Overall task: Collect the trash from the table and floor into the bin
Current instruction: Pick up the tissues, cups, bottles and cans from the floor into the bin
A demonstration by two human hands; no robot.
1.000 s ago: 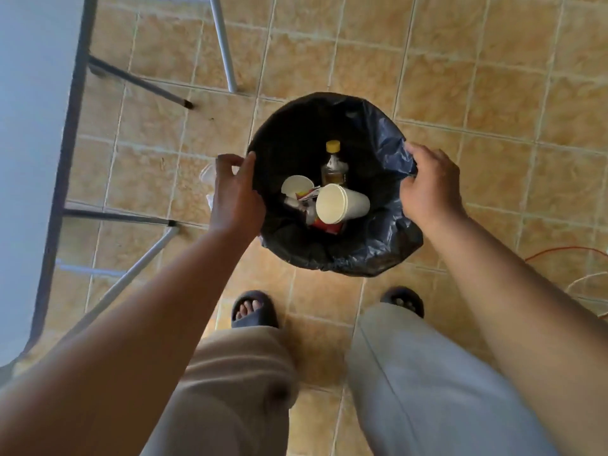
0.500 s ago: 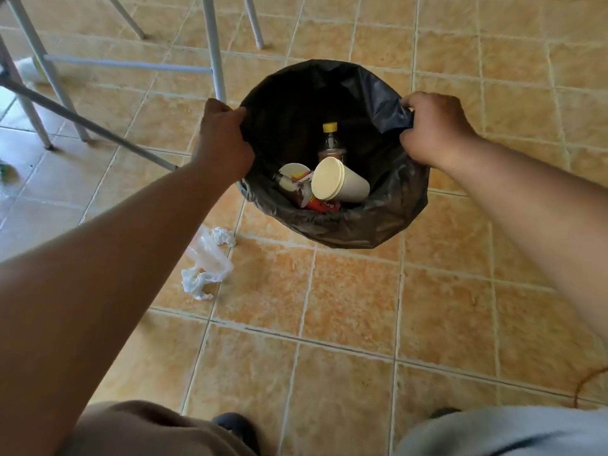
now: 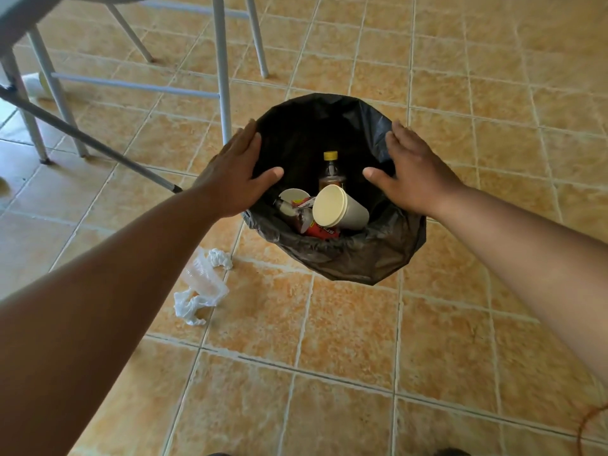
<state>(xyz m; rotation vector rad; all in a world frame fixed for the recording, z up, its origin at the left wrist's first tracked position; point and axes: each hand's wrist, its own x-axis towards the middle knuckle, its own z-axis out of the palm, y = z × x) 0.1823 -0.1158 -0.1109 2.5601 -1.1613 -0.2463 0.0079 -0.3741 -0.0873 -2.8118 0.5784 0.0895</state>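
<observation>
A bin lined with a black bag (image 3: 348, 258) stands on the tiled floor. Inside lie a paper cup (image 3: 339, 210), a yellow-capped bottle (image 3: 330, 171) and red wrappers (image 3: 320, 230). My left hand (image 3: 235, 176) hovers flat over the bin's left rim, fingers spread, holding nothing. Over the right rim my right hand (image 3: 416, 174) does the same. On the floor left of the bin lie a crushed clear plastic cup (image 3: 205, 278) and crumpled white tissues (image 3: 190, 304).
Grey metal table legs (image 3: 222, 67) and crossbars stand behind and left of the bin. A white object (image 3: 34, 85) lies on the floor under the table at far left. An orange cord (image 3: 589, 419) curls at the lower right.
Both hands let go of the bag's rim and now spread open over it. The bin has shifted away from my feet, uncovering the plastic cup and tissues on the floor.
</observation>
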